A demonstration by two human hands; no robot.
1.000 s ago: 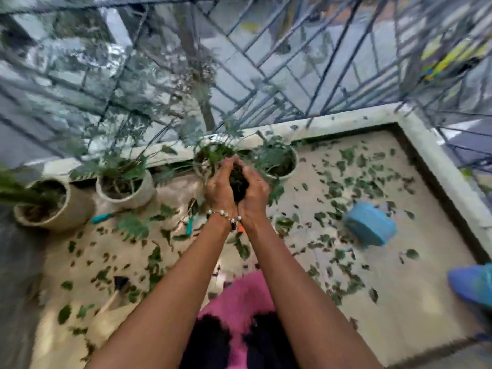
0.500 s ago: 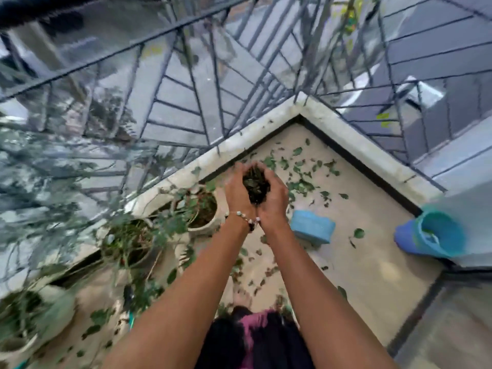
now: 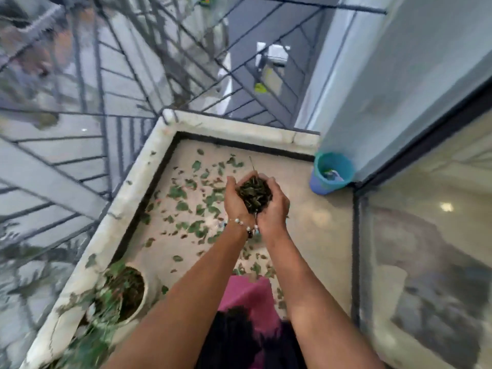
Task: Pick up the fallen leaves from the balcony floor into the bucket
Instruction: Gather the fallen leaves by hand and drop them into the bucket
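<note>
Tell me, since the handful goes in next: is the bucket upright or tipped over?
Upright. The bucket stands in the corner against the wall, its open mouth facing up with some debris visible inside; it lies beyond the right hand.

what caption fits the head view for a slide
Both hands, left and right, cup a pile of leaves above the balcony floor.

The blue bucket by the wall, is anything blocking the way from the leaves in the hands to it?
Nothing visible blocks it. Both hands, left and right, cup the dark clump of leaves in the air, and only bare beige floor lies between them and the round blue plastic bucket.
</note>
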